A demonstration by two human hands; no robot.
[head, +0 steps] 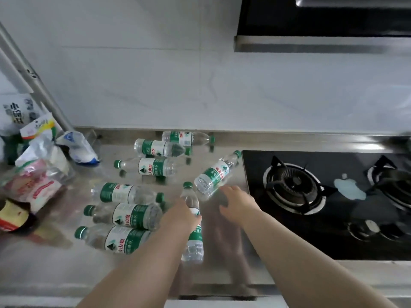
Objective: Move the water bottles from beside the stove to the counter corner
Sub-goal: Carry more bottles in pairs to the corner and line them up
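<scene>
Left hand (181, 216) wrapped round held bottle (192, 245), centre frame, gripped for carrying left. Right hand (238, 202) spread, empty, reaching stove-side bottle (212, 176) lying beside stove (333, 230); likely next grab. Other bottles (126, 193) centre-left.

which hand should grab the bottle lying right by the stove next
Right. The right hand is open, fingertips close to the stove-side bottle, while the left hand is busy gripping another bottle.
</scene>
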